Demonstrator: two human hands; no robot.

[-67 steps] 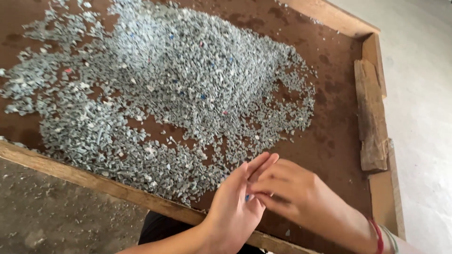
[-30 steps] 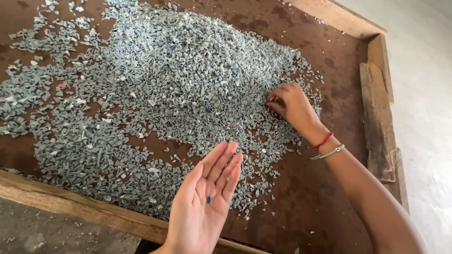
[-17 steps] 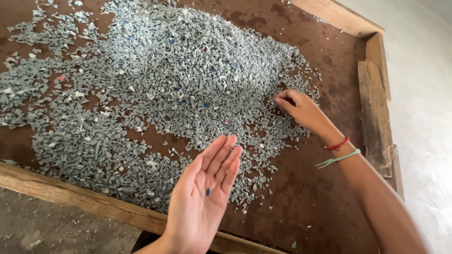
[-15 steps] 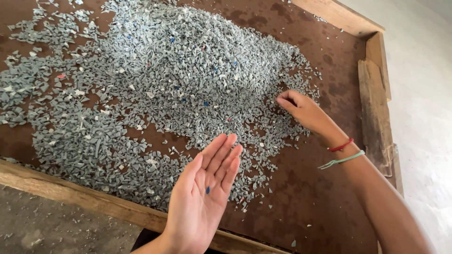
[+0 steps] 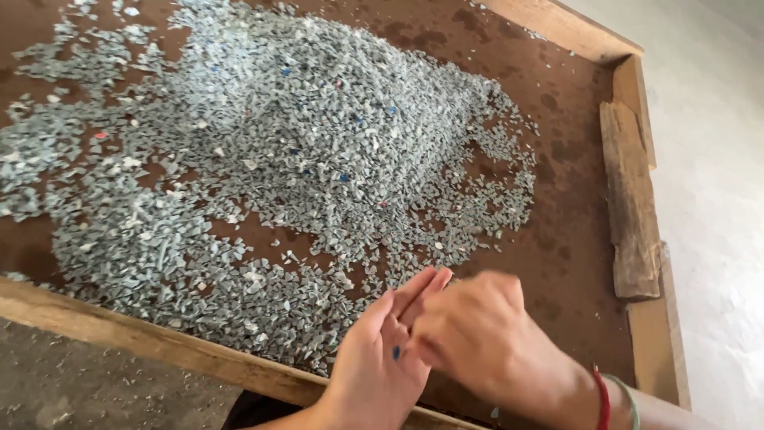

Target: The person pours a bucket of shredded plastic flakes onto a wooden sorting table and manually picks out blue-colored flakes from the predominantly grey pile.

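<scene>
**Hands meet over the near edge of a sorting tray**

A wooden frame (image 5: 143, 342) bounds the brown tabletop (image 5: 573, 263) along the near side, and another rail runs down the right, where a rough, weathered wooden block (image 5: 633, 207) lies just inside it. Bare brown board is open between the block and the heap, and a narrower strip of it shows near the hands. Beyond the frame lie a grey concrete floor (image 5: 79, 390) at the near left and a pale floor (image 5: 716, 159) at the right.

The left hand (image 5: 382, 358) is held flat and palm-up over the near rail, grip open, fingers together and pointing away. A small blue chip (image 5: 396, 351) lies on its palm. The right hand (image 5: 477, 334) is blurred, its fingertips bunched and pressed down at the left palm just beside the blue chip; whether they pinch anything I cannot tell. Red and green bands (image 5: 617, 402) circle the right wrist.

The heap of grey flakes (image 5: 318, 135) is spread wide across the board, thick at the middle and thin at its ragged margins. The flakes are small, angular and matt, with a few blue, red and white bits scattered among them. Its near fringe reaches just beside the left fingertips.
</scene>
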